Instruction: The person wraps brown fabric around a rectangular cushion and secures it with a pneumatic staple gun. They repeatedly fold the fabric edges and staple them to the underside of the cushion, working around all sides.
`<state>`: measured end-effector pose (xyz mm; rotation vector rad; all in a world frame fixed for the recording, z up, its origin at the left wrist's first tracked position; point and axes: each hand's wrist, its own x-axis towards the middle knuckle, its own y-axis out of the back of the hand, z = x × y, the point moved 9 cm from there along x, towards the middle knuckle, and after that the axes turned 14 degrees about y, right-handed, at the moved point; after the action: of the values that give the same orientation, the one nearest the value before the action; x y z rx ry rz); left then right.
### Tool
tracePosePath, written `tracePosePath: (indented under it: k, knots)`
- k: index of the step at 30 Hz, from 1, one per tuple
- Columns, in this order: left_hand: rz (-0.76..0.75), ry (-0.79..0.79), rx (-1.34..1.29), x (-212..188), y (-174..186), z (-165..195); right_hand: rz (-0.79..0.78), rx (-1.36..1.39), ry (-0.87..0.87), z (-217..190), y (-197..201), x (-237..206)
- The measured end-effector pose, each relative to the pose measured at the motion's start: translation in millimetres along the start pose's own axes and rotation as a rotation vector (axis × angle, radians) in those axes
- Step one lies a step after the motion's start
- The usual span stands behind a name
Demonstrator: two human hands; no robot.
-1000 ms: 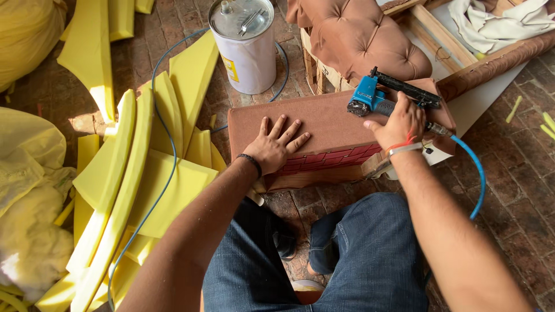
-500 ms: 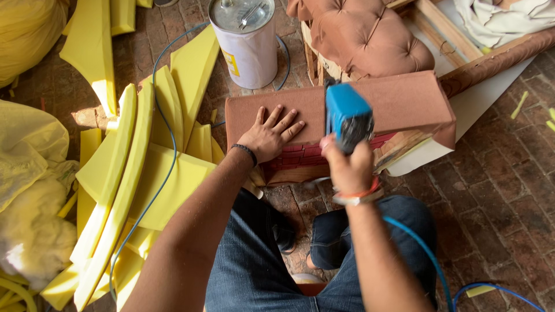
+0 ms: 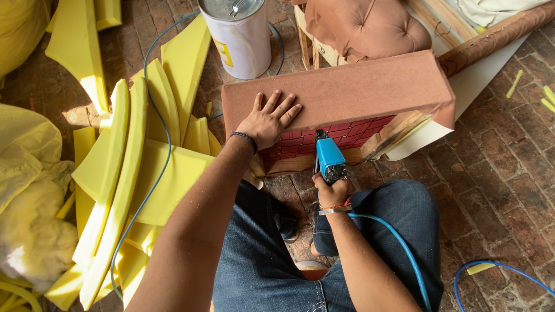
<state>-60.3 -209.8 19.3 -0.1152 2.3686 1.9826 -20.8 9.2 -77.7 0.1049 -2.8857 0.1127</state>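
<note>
Upholstered panel [image 3: 347, 92] on brick floor [image 3: 509, 190] before knees | left hand [image 3: 267, 120] spread flat on brown fabric, pinning it | right hand [image 3: 332, 193] clenched round blue staple gun [image 3: 329, 159], nose at lower edge | advisable: fabric kept taut, gun square.

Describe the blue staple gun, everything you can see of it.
The blue staple gun has a glossy blue body and a dark metal nose. It points away from the person, nose at the red underside of the brown padded panel. The right hand grips it from below; a blue hose trails back over the jeans.
</note>
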Motion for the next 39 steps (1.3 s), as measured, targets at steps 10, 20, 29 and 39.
tracePosePath:
  k: [10,20,29,39]
  knots:
    - [-0.013,-0.008,0.005,1,-2,-1,-0.003,-0.022,0.026,-15,-8,3]
    - [-0.032,0.007,0.006,0,-1,-2,-0.096,-0.238,0.199,-5,-27,-7]
    - [0.035,-0.004,-0.036,-5,11,-5,-0.158,-0.271,0.312,-21,-55,-22]
    - [-0.116,0.268,-0.421,-37,-30,-84,-0.177,-0.357,0.451,-38,-76,-35]
